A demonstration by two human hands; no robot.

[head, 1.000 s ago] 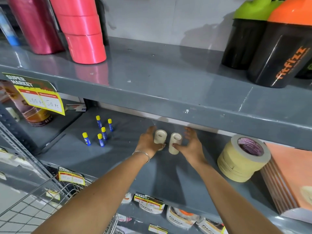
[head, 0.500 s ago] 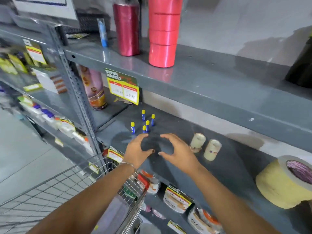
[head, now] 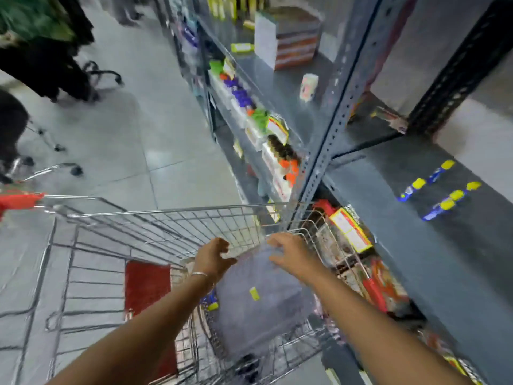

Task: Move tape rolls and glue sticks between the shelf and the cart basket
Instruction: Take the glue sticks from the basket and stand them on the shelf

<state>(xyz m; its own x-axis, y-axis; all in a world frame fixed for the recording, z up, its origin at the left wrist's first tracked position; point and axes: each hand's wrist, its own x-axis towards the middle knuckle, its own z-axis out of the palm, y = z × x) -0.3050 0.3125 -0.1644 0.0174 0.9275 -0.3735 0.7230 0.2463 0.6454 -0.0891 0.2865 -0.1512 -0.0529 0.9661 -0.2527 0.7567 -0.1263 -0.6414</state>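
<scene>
Both my hands, left (head: 213,258) and right (head: 291,252), hover spread and empty over the silver wire cart basket (head: 166,215), where blind grabbing could snag fingers on the grey plastic-wrapped bundle (head: 258,301).

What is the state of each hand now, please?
Left hand: open, fingers spread, holding nothing, above the cart basket.
Right hand: open, holding nothing, above the grey bag.

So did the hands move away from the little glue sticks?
Yes. Both hands, left and right, left the grey shelf where the glue sticks stand, and now reach down over the cart basket.
</scene>
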